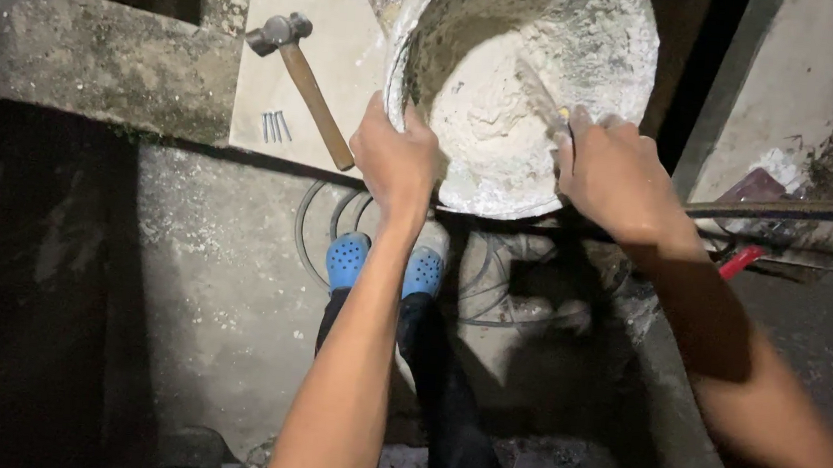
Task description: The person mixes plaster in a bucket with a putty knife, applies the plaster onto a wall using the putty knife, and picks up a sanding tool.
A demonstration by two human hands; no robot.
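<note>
White plaster coats the inside of a round, battered mixing pan [593, 49] that a person holds tilted toward the camera, seen from above by a head-worn camera. The left hand [395, 157] is clamped on the pan's near rim at its left side, thumb on the inside and fingers wrapped under the edge. The right hand [615, 173] is closed around the handle of a narrow trowel [539, 92], whose plaster-smeared blade reaches up and left into the pale paste [492, 120] heaped in the bottom of the pan. The two hands are well apart, one at each side of the lower rim.

Just left of the pan, a claw hammer [300, 78] with a wooden handle lies diagonally on a pale stone tile [341, 7], its steel head pointing to the upper left. A few nails [275, 126] lie together on the tile beside the handle, near the tile's lower edge. A rough concrete ledge [101, 56] borders the tile on the left.

Below the pan, the person's feet in blue clogs [383, 266] stand on a dusty concrete floor [202, 276], with loops of thin wire [320, 246] around them. At the right, a dark bar [800, 209] runs across the frame, and a red-handled tool [741, 260] lies just below it.
</note>
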